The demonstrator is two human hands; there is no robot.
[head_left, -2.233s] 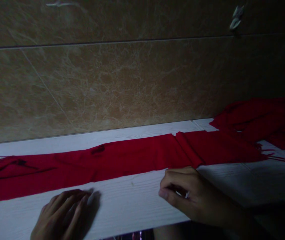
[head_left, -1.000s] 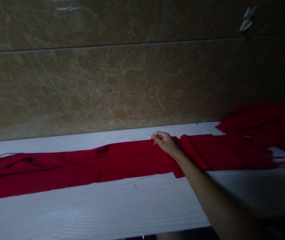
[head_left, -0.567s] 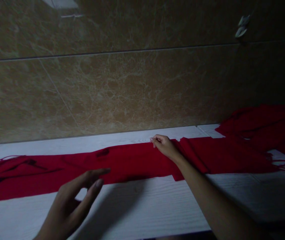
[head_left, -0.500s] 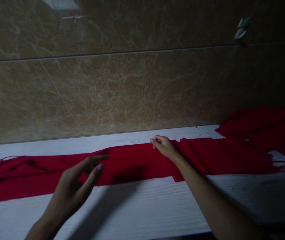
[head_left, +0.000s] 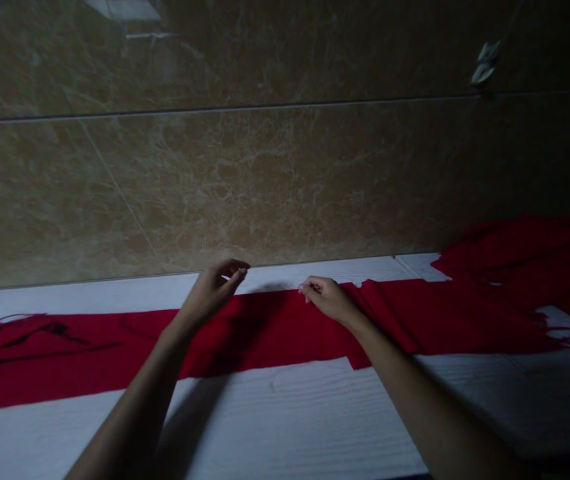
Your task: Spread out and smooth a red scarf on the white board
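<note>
A long red scarf [head_left: 269, 330] with fringed ends lies stretched across the white tabletop, overlapped in layers right of the middle. My right hand [head_left: 327, 297] is closed at the scarf's far edge, its thumb and fingers pinching the cloth there. Over the far edge, further left, hovers my left hand [head_left: 217, 287], fingers curved and the thumb close below them, holding nothing. Its shadow falls on the red cloth. At the left end the scarf is wrinkled, with some fringe strands loose.
More red cloth [head_left: 529, 260] is heaped at the right, against the wall. The white wood-grained table [head_left: 285, 420] meets a brown marbled tile wall [head_left: 265, 180] along its back. A small white fitting [head_left: 485, 63] is on the wall at upper right.
My left hand has moved up and to the right, from above the scarf's near part to its far edge. My right hand stays at the same spot on the edge.
</note>
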